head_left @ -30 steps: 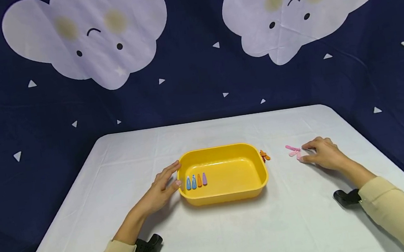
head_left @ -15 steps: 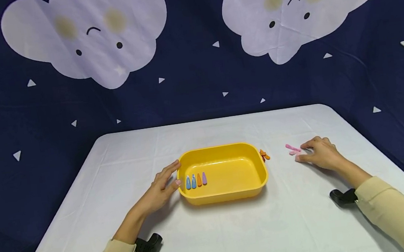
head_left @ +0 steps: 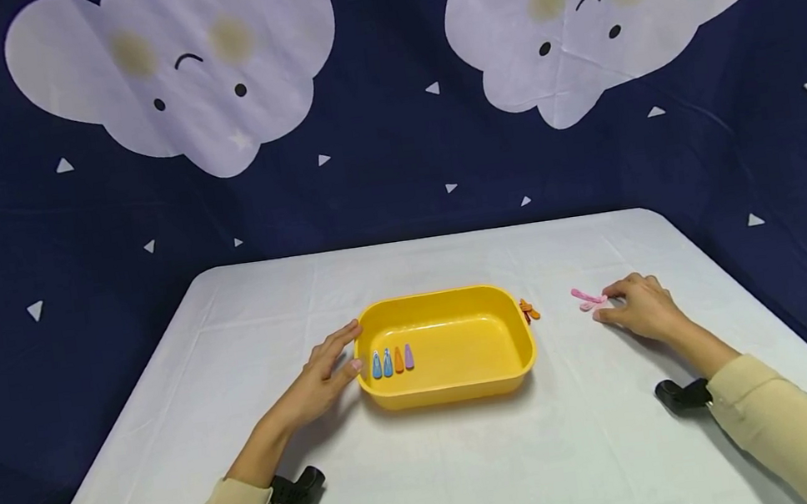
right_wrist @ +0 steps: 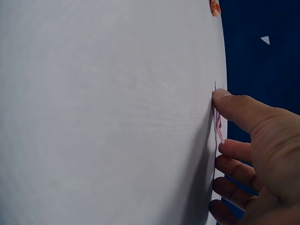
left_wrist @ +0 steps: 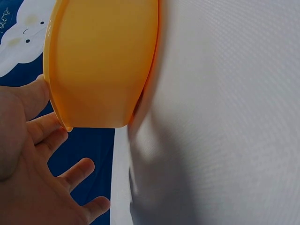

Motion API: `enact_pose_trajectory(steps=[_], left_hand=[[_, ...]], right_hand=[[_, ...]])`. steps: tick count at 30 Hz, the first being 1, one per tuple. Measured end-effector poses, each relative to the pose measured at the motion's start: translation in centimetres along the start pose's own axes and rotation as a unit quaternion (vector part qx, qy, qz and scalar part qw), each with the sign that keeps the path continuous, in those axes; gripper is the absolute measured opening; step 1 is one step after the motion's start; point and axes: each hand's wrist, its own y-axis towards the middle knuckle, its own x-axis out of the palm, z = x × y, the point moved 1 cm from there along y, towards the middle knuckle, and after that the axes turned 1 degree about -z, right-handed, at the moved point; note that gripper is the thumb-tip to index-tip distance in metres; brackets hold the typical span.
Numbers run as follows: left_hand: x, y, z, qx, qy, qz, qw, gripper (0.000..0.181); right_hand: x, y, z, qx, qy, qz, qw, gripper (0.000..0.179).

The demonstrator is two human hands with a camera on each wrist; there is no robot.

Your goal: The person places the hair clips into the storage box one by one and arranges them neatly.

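Observation:
A yellow plastic bin (head_left: 451, 394) stands mid-table, with my left hand (head_left: 324, 382) at its left end. The thumb and fingers touch the rim and are spread in the left wrist view. Inside lie two blue snap hair clips (head_left: 376, 365), an orange hair clip (head_left: 397, 360) and a purple hair clip (head_left: 409, 357). Over on the right, my right hand (head_left: 645, 308) is beside a few pink hair clips (head_left: 587, 297). In the right wrist view its thumb and index fingertips are apart, with a pink clip (right_wrist: 219, 124) in the gap, partly hidden.
Orange and dark red hair clips (head_left: 529, 310) lie against the bin's right end, partly hidden by it. A white cloth covers the table (head_left: 446, 474). Behind its far edge hangs a dark blue curtain (head_left: 396, 194) with clouds and triangles.
A pale pink clip near the right thumb has shifted up and leftward, closer to the other pink ones. The right wrist has moved slightly left. My left hand and the bin stay put.

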Motion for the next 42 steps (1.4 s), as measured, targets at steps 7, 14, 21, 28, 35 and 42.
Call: enact_pose_trajectory(steps=[7,14,21,28,35,42], left_hand=[[0.0,0.0,0.0,-0.001,-0.001,0.000,1.0000,0.053],[0.0,0.1,-0.1,0.001,0.000,-0.002,1.0000,0.053],[0.0,0.1,-0.2,0.007,0.004,0.001,1.0000,0.054],[0.0,0.1,-0.2,0.008,0.001,0.000,1.0000,0.054],[0.0,0.1,-0.2,0.006,0.001,-0.001,1.0000,0.053],[0.0,0.0,-0.2,0.007,0.004,0.001,1.0000,0.053]], right_hand=[[-0.3,-0.2,0.3,-0.006,0.027,0.012,0.9995,0.055],[-1.2,-0.3,-0.4,-0.028,0.060,0.023,0.9976,0.053],[-2.4,-0.3,-2.0,-0.035,0.080,0.025,0.9959,0.055],[-3.5,-0.2,-4.4,-0.043,0.073,0.012,0.9963,0.058],[-4.2,-0.4,-6.9,-0.052,0.085,0.004,0.9950,0.061],[-4.4,-0.5,-9.2,-0.062,0.095,-0.004,0.9936,0.060]])
